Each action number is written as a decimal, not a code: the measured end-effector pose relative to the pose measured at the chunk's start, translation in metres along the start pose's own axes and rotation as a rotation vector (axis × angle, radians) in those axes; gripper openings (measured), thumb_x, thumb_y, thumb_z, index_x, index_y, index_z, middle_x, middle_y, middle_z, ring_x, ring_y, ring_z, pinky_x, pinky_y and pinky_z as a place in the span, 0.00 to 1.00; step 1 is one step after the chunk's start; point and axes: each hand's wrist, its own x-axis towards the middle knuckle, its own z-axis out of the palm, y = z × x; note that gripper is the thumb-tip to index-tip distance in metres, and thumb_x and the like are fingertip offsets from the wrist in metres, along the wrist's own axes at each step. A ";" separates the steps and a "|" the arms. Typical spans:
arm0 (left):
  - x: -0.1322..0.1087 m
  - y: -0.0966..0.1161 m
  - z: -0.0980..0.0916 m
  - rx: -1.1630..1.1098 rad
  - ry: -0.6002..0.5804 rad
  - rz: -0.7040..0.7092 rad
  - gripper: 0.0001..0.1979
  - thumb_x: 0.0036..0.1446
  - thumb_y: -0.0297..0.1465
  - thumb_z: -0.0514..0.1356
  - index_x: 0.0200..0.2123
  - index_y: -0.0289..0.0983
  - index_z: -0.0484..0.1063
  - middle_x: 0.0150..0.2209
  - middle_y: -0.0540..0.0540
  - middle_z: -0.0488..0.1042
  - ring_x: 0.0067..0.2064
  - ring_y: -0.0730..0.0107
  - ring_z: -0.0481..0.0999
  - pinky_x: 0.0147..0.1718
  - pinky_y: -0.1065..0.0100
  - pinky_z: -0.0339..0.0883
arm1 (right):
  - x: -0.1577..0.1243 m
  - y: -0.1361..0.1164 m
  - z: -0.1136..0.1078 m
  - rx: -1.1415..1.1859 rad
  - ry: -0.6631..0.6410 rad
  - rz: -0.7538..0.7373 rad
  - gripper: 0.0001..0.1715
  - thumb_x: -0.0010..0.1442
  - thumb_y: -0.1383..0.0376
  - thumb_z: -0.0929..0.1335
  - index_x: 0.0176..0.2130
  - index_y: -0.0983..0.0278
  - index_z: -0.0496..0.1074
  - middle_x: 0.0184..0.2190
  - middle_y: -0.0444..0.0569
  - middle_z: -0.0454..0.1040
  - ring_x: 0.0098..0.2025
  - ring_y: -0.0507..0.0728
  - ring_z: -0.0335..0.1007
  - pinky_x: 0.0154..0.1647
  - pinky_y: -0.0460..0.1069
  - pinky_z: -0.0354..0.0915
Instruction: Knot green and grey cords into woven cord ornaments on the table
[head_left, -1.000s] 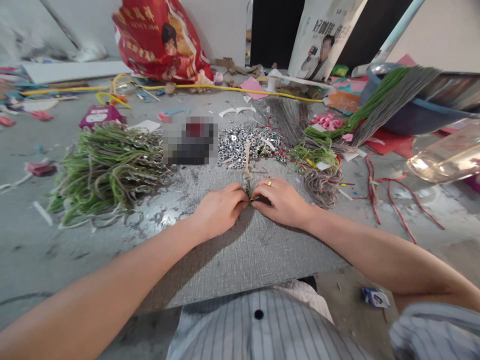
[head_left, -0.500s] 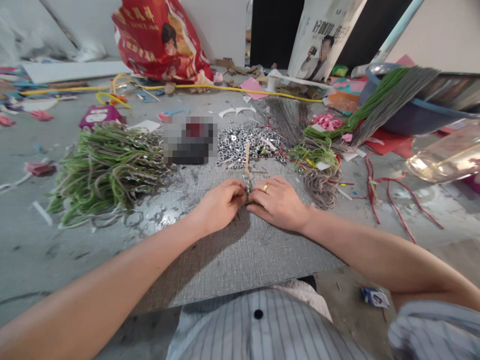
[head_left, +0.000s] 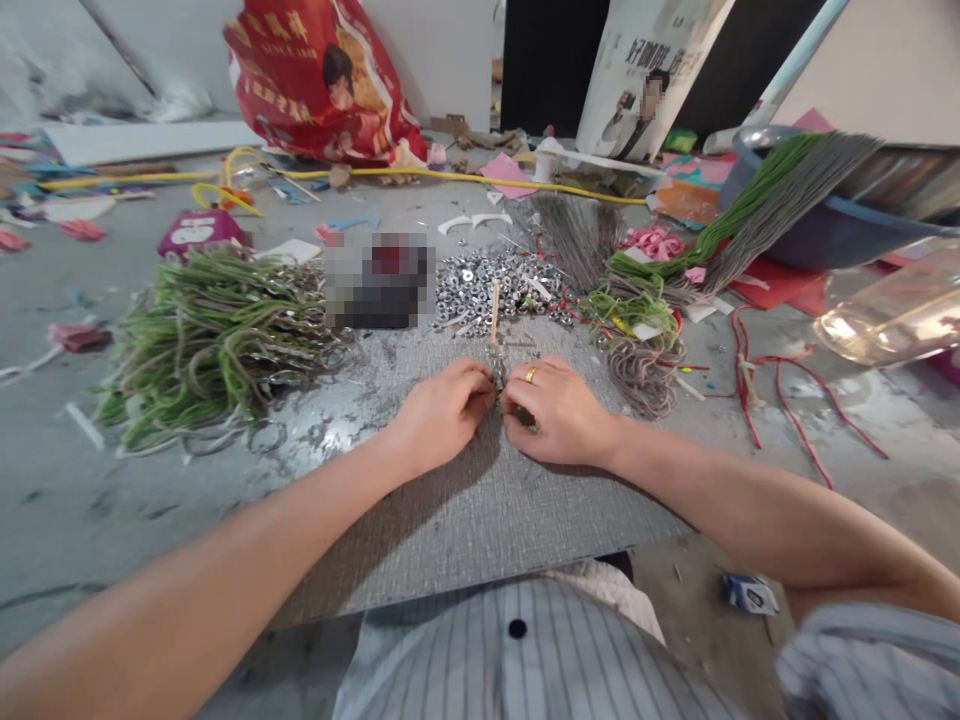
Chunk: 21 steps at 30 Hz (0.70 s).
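Observation:
Both hands meet at the middle of a grey textured board (head_left: 480, 500). My left hand (head_left: 439, 415) and my right hand (head_left: 559, 410), which wears a gold ring, are closed in pinches around a small piece at the foot of an upright wooden stick (head_left: 494, 310). The piece looks like a thin green-grey wire with small metal parts, mostly hidden by my fingers. Just beyond the stick lies a heap of shiny metal nuts (head_left: 499, 285).
A big pile of green and grey wire loops (head_left: 210, 340) lies at the left. Bundles of green and grey wires (head_left: 750, 205) lean on a blue basin (head_left: 832, 235) at the right. Red cords (head_left: 780, 385), a clear bottle (head_left: 892, 310) and a red bag (head_left: 322, 80) surround the spot.
My hands stay joined at the stick. The fingers have shifted slightly: the right hand drew back a little and its fingertips now curl lower on the piece.

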 end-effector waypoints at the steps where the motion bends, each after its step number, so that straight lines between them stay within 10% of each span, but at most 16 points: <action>1: -0.001 0.000 0.000 0.026 0.004 0.014 0.09 0.56 0.27 0.48 0.30 0.36 0.68 0.42 0.44 0.72 0.39 0.65 0.74 0.39 0.62 0.67 | -0.001 0.000 -0.001 0.027 -0.007 -0.014 0.05 0.51 0.70 0.62 0.26 0.63 0.66 0.25 0.47 0.69 0.29 0.54 0.62 0.35 0.50 0.54; 21: -0.005 0.000 0.003 0.155 0.027 0.122 0.07 0.58 0.29 0.51 0.31 0.36 0.68 0.41 0.43 0.71 0.38 0.66 0.74 0.38 0.64 0.68 | -0.006 0.003 -0.008 0.099 -0.153 -0.379 0.08 0.55 0.68 0.60 0.26 0.62 0.65 0.26 0.45 0.73 0.28 0.51 0.64 0.34 0.50 0.54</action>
